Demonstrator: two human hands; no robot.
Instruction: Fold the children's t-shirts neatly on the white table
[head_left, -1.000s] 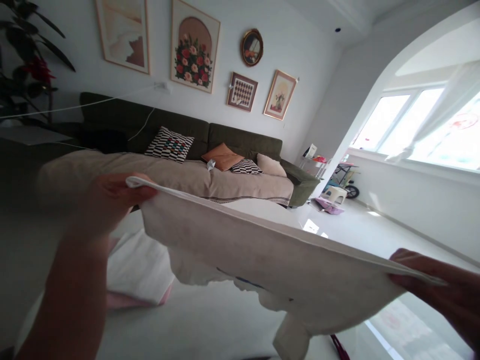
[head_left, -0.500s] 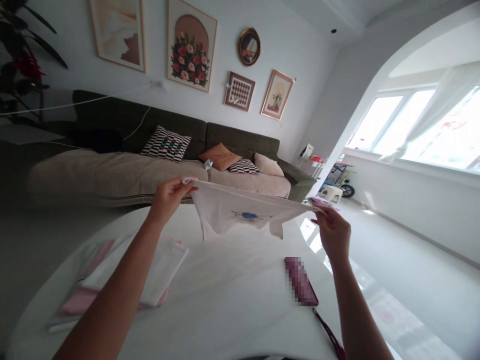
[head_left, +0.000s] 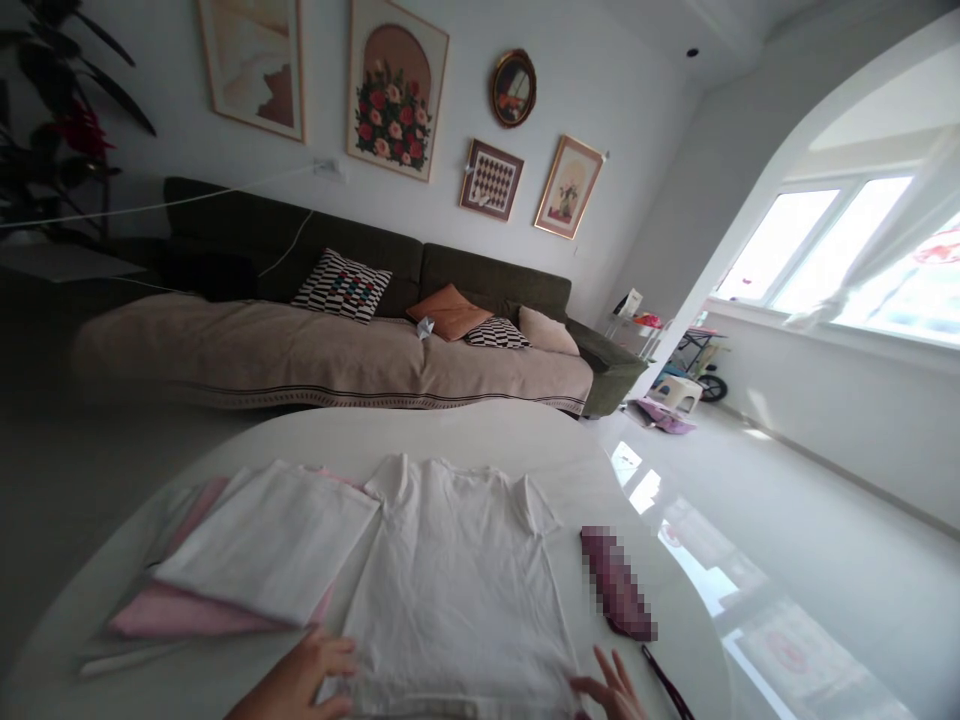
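Note:
A white short-sleeved shirt [head_left: 465, 580] lies spread on the round white table [head_left: 517, 425], its neckline at the far side and its hem toward me. At the lower left corner of the shirt, my left hand [head_left: 311, 675] rests with fingers apart. My right hand [head_left: 611, 688] touches the lower right corner, fingers also spread. Left of the shirt sits a stack of folded white and pink clothes [head_left: 270, 540], its edge close to the shirt's left sleeve.
On the table's right side lies a dark pink phone-like object [head_left: 619, 585], blurred out, with a strap [head_left: 667, 683] below it. Beyond the table stands a dark green sofa [head_left: 495, 275] with a beige cover and several cushions.
The shirt, earlier held up and stretched between both hands above the table, now lies flat on it. Both hands have come down toward me, and their fingers have opened.

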